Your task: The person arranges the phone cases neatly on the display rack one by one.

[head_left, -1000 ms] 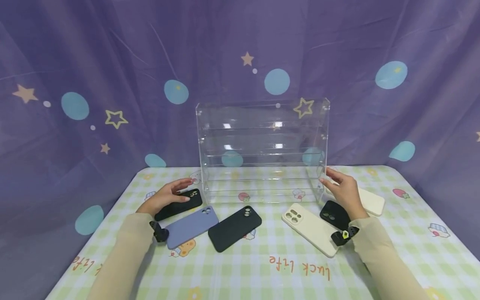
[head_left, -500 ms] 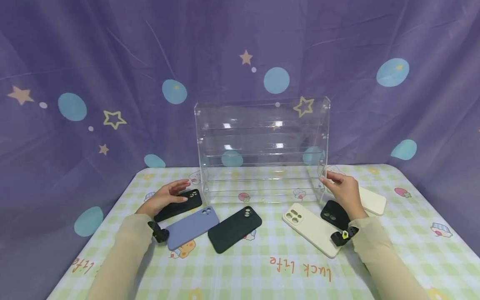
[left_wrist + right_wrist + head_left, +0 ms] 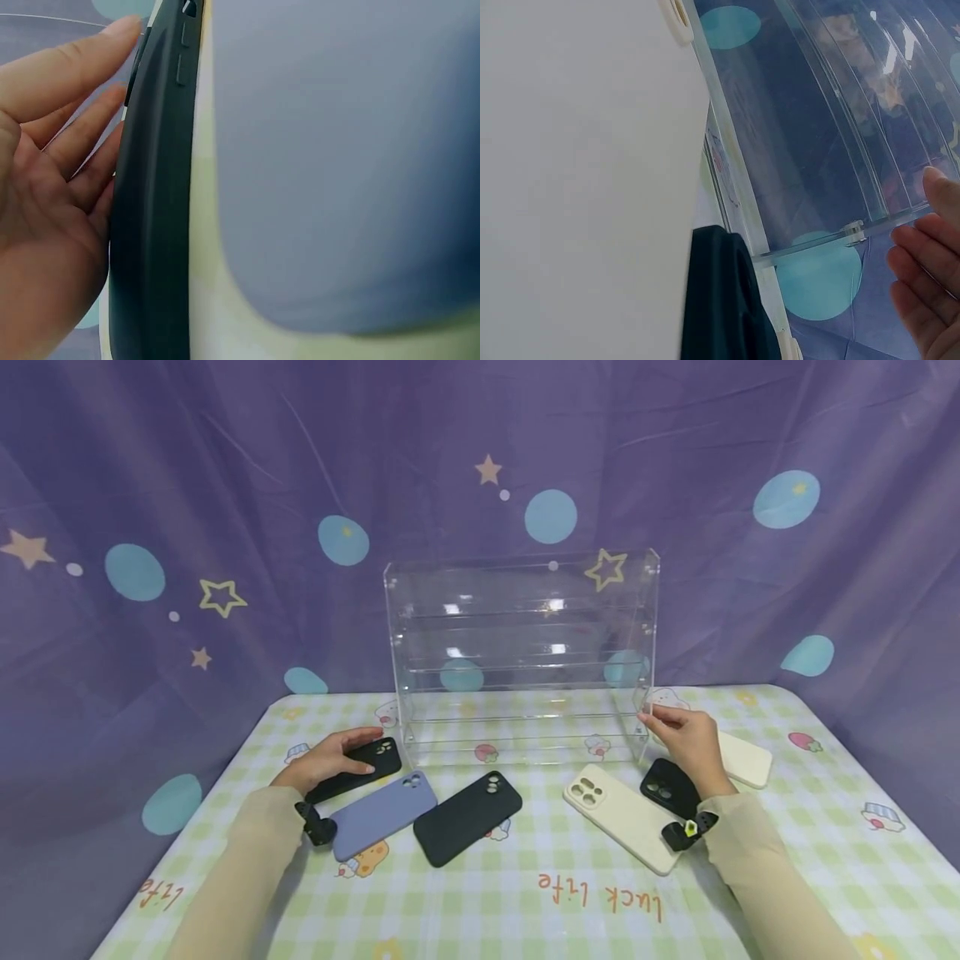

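Note:
My left hand (image 3: 328,762) hovers at a black phone case (image 3: 386,762) left of the rack, thumb and fingers spread apart. In the left wrist view its fingers (image 3: 86,139) lie along the case's far side. A clear acrylic tiered rack (image 3: 525,717) stands upright at the back middle. At its lower right side is my right hand (image 3: 692,745), the thumb tip at the front edge. The right wrist view shows the fingers (image 3: 930,251) fairly straight, with the side panel's edge running between them and the thumb. A small black case (image 3: 667,787) lies partly hidden below this hand.
A blue-grey phone case (image 3: 382,818) and another black one (image 3: 468,818) lie front left of the rack. A cream case (image 3: 622,818) lies front right; a white one (image 3: 742,762) sits behind the right wrist. A purple curtain (image 3: 450,427) hangs behind the checked tablecloth (image 3: 495,910).
The right index finger has come a little closer to the thumb at the rack's side. The left hand has barely shifted. The head view has tilted slightly; cases and rack stay put.

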`<state>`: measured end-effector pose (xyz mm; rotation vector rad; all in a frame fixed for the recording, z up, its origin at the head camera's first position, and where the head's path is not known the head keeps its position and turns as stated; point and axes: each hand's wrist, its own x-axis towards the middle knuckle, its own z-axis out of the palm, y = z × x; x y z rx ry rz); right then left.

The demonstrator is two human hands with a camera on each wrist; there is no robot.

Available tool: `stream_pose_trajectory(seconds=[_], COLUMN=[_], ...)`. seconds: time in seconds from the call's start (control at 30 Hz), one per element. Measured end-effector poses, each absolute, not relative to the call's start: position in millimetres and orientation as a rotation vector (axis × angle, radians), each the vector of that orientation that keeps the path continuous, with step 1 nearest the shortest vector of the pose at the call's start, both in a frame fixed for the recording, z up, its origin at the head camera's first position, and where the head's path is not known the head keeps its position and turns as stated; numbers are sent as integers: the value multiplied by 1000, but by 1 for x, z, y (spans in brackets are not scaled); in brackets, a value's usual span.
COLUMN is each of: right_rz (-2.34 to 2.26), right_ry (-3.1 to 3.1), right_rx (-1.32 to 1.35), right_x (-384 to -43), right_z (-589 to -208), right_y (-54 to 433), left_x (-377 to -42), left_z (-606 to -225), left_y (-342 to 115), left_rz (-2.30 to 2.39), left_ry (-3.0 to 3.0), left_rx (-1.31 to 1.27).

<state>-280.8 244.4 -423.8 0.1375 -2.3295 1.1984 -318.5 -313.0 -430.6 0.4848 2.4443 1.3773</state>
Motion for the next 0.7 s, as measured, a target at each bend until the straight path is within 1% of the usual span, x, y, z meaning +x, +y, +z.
stream_pose_trajectory(seconds=[0.5, 0.7], right_rz=[1234, 1219], right_ry=[-2312, -2319], right_rx=[129, 128], right_x=[-282, -282], right_z=[-424, -424], right_y=[243, 243], left_x=[-314, -316], left_z=[-423, -418], left_y=[-308, -299], left_rz=[1139, 1018], left_ry=[2552, 2639], left_rx=[497, 486])
